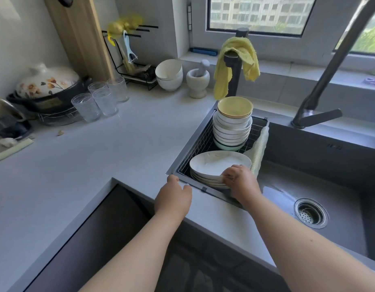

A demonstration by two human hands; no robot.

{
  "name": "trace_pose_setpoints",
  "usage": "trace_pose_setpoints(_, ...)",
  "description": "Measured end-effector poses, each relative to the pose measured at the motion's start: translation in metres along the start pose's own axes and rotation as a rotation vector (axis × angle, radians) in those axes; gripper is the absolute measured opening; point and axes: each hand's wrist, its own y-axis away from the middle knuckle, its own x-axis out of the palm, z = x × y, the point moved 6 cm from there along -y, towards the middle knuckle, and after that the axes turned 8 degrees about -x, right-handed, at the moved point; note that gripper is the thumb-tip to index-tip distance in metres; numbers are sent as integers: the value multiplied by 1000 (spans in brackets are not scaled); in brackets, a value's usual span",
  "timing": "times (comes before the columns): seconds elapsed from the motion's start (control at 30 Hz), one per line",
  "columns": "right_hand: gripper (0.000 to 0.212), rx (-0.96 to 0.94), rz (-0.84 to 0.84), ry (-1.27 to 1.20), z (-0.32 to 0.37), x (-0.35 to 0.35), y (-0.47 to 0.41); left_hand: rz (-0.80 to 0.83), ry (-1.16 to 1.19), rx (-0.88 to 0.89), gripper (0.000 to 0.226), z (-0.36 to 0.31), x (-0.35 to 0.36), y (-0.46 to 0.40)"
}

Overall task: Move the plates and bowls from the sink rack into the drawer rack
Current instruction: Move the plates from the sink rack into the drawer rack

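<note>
Sink rack: right grip clasps plate stack edge; left grip relaxed alongside.

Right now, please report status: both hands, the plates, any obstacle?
Right hand grips plate stack in sink rack. Left hand open, on the counter edge. Bowl stack waits behind. Nothing blocking.

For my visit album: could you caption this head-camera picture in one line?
Right hand grips the stacked plates in the sink rack beside piled bowls; left hand rests on the counter edge.
</note>
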Motion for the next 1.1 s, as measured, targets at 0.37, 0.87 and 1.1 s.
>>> trace_pose_setpoints(0.37,20,-172,-199,-106,26,-40,-17,-105,104,-10,27,-19,-3,-11)
trace_pose_setpoints(0.87,16,-552,-39,-274,113,-92,-23,300,1458,-381,24,-14,-25,-5)
trace_pose_setpoints(1.1,30,-64,-150,-591,119,-68,-38,76,1537,-324,19,34,-67,14)
